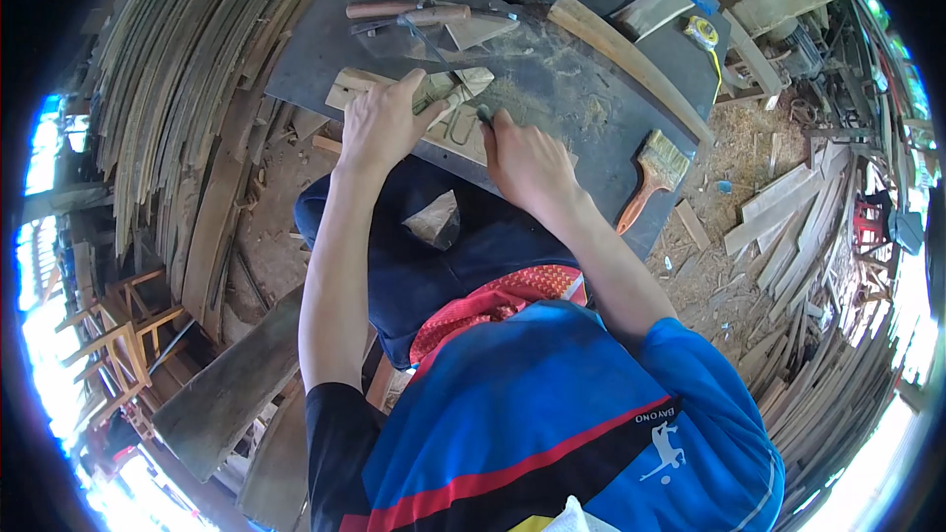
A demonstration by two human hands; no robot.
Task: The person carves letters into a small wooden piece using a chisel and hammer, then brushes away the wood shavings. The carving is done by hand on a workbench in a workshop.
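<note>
A pale wooden board (347, 89) with marks drawn on it lies along the near edge of the dark worktable. My left hand (379, 128) rests over its left part, fingers and thumb closed on a small angled wood piece (477, 82) that lies across the board. To the right, my right hand (532, 163) is closed at the board's front edge, with thumb and finger pinched on a small dark thing whose kind is hidden. A wood offcut (436, 221) sits on my lap, below both hands.
Wooden-handled tools (434, 15) lie beyond the board. A curved wood piece (626, 54), a paintbrush (658, 167) and a yellow tape measure (702, 33) are to the right. Stacked planks (187, 69) stand at the left; more timber (788, 207) lies on the right-hand floor.
</note>
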